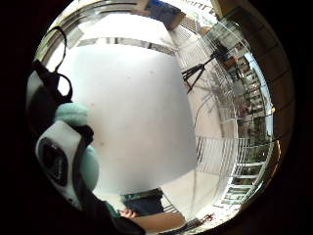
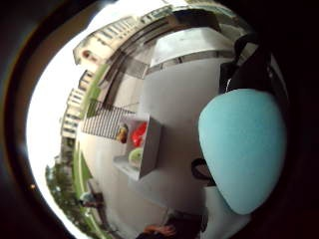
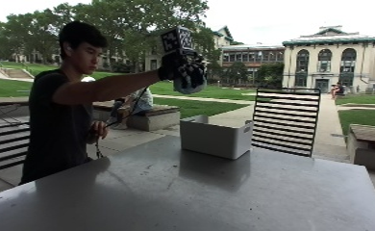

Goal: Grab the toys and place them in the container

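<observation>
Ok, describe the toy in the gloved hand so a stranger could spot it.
Start at the grey table and find the white container on it. Raised above it, the gloved right hand grips a pale blue, rounded toy, unlike the red and green toys in the container.

Desk (image 3: 206, 192): smooth grey top with a dull sheen, faintly mirroring the container. Container (image 3: 214, 136): white, smooth, matt, looks like plastic. Toy in right hand (image 3: 186, 72): pale blue toy (image 2: 242, 149), soft, fuzzy, matt surface. Glove: black, matt cloth.
</observation>
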Tool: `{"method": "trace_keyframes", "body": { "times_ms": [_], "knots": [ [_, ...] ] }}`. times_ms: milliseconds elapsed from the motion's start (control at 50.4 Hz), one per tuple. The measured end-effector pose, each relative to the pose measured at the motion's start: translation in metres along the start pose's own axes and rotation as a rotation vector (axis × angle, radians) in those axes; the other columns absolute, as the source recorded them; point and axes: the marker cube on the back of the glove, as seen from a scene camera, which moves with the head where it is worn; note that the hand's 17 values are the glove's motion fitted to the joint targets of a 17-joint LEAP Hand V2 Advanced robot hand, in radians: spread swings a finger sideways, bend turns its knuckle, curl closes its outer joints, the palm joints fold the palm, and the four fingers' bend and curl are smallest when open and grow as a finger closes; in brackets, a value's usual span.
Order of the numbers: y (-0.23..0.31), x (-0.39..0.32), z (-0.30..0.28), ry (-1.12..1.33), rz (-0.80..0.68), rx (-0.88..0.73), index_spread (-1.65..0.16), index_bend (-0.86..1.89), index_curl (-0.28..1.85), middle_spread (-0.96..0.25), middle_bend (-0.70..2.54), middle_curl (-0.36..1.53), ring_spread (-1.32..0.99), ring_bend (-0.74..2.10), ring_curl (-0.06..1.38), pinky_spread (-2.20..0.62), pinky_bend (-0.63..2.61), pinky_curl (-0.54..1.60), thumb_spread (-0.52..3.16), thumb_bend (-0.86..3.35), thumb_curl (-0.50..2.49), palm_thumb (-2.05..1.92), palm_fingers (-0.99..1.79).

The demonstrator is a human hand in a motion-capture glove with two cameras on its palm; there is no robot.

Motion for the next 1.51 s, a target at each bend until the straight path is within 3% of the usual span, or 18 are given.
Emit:
{"method": "trace_keyframes", "body": {
  "times_ms": [238,377,476,654,813,873,912,952,1011,1170,1329,1408,1448,1507],
  "knots": [
    [0.001,-0.154,0.012,-0.053,-0.149,-0.007,-0.38,0.26,0.51,-0.48,0.44,0.66,-0.45,0.99,0.46,-0.45,0.95,0.41,0.55,0.08,0.97,0.71,1.05],
    [0.007,-0.211,0.027,-0.025,-0.214,-0.018,-0.39,0.22,0.54,-0.49,0.42,0.68,-0.45,0.98,0.46,-0.45,0.93,0.41,0.57,0.07,0.99,0.71,1.06],
    [0.017,-0.251,0.035,-0.055,-0.342,-0.006,-0.39,0.19,0.56,-0.50,0.40,0.69,-0.45,0.97,0.46,-0.46,0.92,0.41,0.57,0.06,1.01,0.71,1.06],
    [-0.001,-0.228,0.056,-0.183,-0.417,-0.048,-0.40,0.17,0.59,-0.51,0.38,0.71,-0.46,0.96,0.47,-0.46,0.92,0.41,0.59,0.04,1.03,0.71,1.06],
    [-0.004,-0.238,0.087,-0.025,-0.350,-0.088,-0.41,0.15,0.62,-0.52,0.35,0.73,-0.46,0.94,0.47,-0.45,0.92,0.41,0.61,0.03,1.05,0.71,1.02],
    [-0.002,-0.238,0.091,-0.032,-0.355,-0.130,-0.40,-0.05,0.55,-0.48,0.26,0.71,-0.44,0.96,0.49,-0.45,1.04,0.45,0.73,-0.03,1.01,0.61,0.76],
    [0.000,-0.239,0.096,-0.066,-0.358,-0.190,-0.39,-0.03,0.54,-0.45,0.25,0.71,-0.42,0.97,0.50,-0.44,1.08,0.46,0.83,-0.04,0.97,0.56,0.69],
    [0.002,-0.239,0.100,-0.092,-0.360,-0.228,-0.38,-0.08,0.50,-0.32,0.10,0.68,-0.34,0.84,0.48,-0.34,1.20,0.51,0.87,-0.22,0.85,0.24,0.10],
    [0.000,-0.237,0.100,-0.111,-0.335,-0.224,-0.36,-0.03,0.47,-0.22,0.13,0.66,-0.24,0.75,0.48,-0.25,1.35,0.54,0.90,-0.17,0.76,0.06,-0.12],
    [-0.003,-0.215,0.091,-0.059,-0.339,-0.163,-0.35,0.04,0.32,-0.06,0.15,0.56,-0.10,0.61,0.35,-0.10,1.44,0.49,0.98,-0.08,0.61,-0.06,-0.16],
    [0.023,-0.239,0.071,0.037,-0.343,-0.093,-0.35,0.09,0.28,-0.02,0.17,0.52,-0.03,0.57,0.33,-0.02,1.37,0.45,1.01,-0.07,0.51,-0.06,-0.15],
    [0.039,-0.234,0.051,-0.183,-0.489,-0.120,-0.35,0.10,0.26,-0.01,0.18,0.50,-0.01,0.55,0.32,0.00,1.33,0.43,1.02,-0.06,0.47,-0.06,-0.14],
    [0.036,-0.216,0.050,-0.137,-0.440,-0.104,-0.35,0.10,0.26,-0.01,0.18,0.50,0.00,0.54,0.32,0.01,1.31,0.42,1.02,-0.06,0.45,-0.06,-0.14],
    [0.020,-0.170,0.058,0.096,-0.252,-0.050,-0.35,0.11,0.25,-0.01,0.18,0.49,0.01,0.53,0.32,0.02,1.29,0.41,1.02,-0.06,0.42,-0.06,-0.14]
  ]
}}
